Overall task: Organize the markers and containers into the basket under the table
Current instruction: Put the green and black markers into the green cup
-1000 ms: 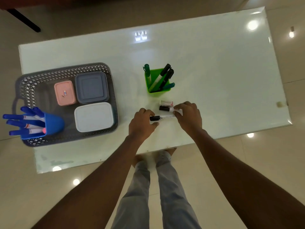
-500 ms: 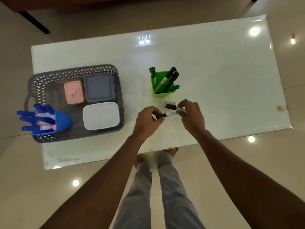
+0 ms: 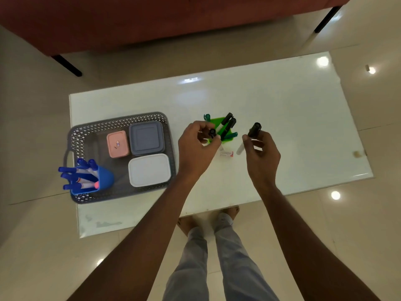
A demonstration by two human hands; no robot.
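The left hand (image 3: 198, 146) pinches a black-capped marker (image 3: 212, 133) between thumb and curled fingertips, cap end up, right at the near rim of the green cup (image 3: 217, 121). The right hand (image 3: 261, 153) has its fingers wrapped round a second black-capped marker (image 3: 254, 129), whose black cap points away from the person and whose white barrel slants down past the thumb. This hand hangs just to the right of the cup, apart from it.

The green cup stands near the middle of the white table (image 3: 293, 118) and holds two more black markers (image 3: 227, 120) and two teal markers (image 3: 232, 135), all leaning. A small white and red packet (image 3: 226, 153) lies on the table between the two hands, just nearer the person than the cup.

At the table's left end is the grey basket (image 3: 86, 132), its handle poking out past the table edge; whether it rests on the tabletop or beneath it cannot be told. Inside it are a pink container (image 3: 117, 144), a grey-blue container (image 3: 146, 137) beside that, and a white container (image 3: 149, 170) in front. A blue cup (image 3: 106, 179) in the basket's near left corner tips outward, full of blue markers (image 3: 74, 173).

Below the table edge, the person's grey trousers (image 3: 217, 257) and bare feet (image 3: 227, 211) show on a tiled floor. A red-brown sofa (image 3: 173, 18) runs across the top.
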